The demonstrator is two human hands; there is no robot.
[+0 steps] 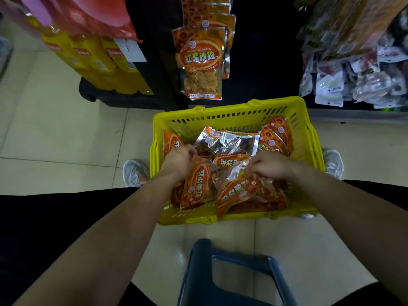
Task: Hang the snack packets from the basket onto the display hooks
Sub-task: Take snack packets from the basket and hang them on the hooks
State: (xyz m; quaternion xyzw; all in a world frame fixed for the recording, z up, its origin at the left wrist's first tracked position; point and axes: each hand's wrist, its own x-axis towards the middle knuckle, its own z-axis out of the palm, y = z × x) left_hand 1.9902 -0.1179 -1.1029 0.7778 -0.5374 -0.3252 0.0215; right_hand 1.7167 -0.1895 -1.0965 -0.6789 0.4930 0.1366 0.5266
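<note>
At the far left, yellow cartons [97,62] stand stacked on a dark base, on the pale tiled floor [55,133]. A white shoe [135,172] sits just beside the left wall of the basket.

The person's left forearm reaches up from the lower left, stretched out straight over the near rim. The left hand [178,161] is knuckles-up inside the basket with its fingers curled under, pinching the top edge of an orange packet [195,185] that slants down toward the near wall.

The yellow basket [231,108] rests on the floor between the feet, right in front of the dark display rack. It holds a loose pile of orange snack packets, with a silver packet [235,142] lying back-side up in the middle. Above it, on the rack, a column of the same hanging packets [202,62] overlaps downward, the lowest one ending just over the far rim.

A blue stool [231,272] shows at the bottom, near the person.

The right forearm comes in from the lower right. The right hand [270,165] is also knuckles-up, fingers curled tight, gripping the crumpled top of a second orange packet [237,192]. The two hands are apart, each on its own packet.

The other shoe [333,163] sits beside the right wall. Mixed pale packets [353,78] hang crowded at the far right.
</note>
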